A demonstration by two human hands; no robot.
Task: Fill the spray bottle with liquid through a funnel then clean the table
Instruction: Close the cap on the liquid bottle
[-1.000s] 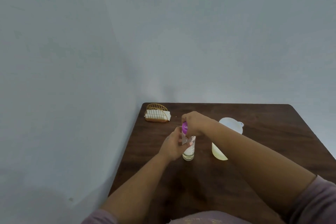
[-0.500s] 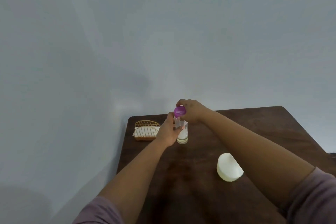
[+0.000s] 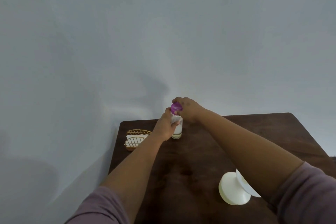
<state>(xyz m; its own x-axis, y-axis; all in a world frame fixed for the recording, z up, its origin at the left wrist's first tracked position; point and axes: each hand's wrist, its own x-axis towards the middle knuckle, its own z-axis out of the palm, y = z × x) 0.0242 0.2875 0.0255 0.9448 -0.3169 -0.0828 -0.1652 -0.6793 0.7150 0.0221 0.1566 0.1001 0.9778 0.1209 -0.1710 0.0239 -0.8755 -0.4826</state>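
My left hand is wrapped around the body of the spray bottle and holds it upright on the counter, towards the far left part of it. My right hand sits on top, with the fingers curled around the purple cap. So both hands are closed on the same object, one on the body and one on the head. I cannot tell from this view if the cap is being turned tighter or looser.

Inside the clear bottle I see white liquid in the lower part, so I judge that the filling is already done, or almost done. No funnel stands in the neck now. Near the front right of the counter lies a white container, tipped on its side, partly behind my right forearm. Whether a part of it is the funnel, I cannot say.

To the left of the bottle, near the counter's far left corner, stands a gold wire holder with white napkins in it.

What is left, as I judge it: to close the cap fully, and then the whole cleaning part, spraying the dark wood and wiping it, probably with one of the napkins. I see no wet patch or wiping marks on the surface yet.
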